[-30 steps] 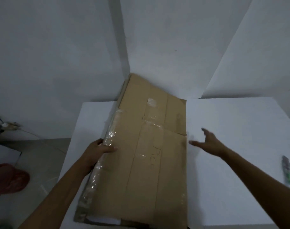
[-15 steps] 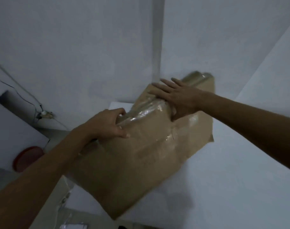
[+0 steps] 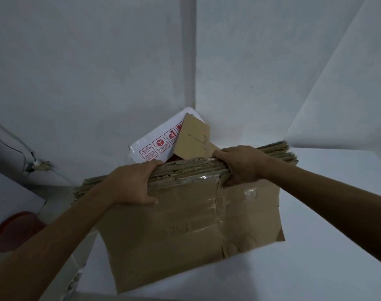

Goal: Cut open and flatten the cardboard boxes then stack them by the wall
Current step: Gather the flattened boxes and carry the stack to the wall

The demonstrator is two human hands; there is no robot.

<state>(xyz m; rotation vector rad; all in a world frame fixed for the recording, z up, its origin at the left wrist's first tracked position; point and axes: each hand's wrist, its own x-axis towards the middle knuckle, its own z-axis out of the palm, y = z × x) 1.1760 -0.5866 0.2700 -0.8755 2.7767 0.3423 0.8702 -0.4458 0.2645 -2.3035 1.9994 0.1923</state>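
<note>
A flattened brown cardboard box [image 3: 185, 231] with clear tape stands upright on its edge, lifted in front of me above the white table [image 3: 315, 268]. My left hand [image 3: 131, 185] grips its top edge on the left. My right hand [image 3: 241, 166] grips the same top edge on the right, fingers curled over the layered cardboard. Behind it, in the wall corner, lean a white flattened box [image 3: 157, 142] with red symbols and a small brown cardboard piece [image 3: 191, 137].
White walls meet in a corner [image 3: 191, 61] straight ahead. A red round object [image 3: 13, 231] lies on the floor at the left. A cable and plug [image 3: 36, 165] run along the left wall. The table's left edge [image 3: 76, 279] drops to the floor.
The box, flat on the table a second ago, has been raised upright. My right hand moved from beside the box onto its top edge, and the view turned to show the stack in the corner.
</note>
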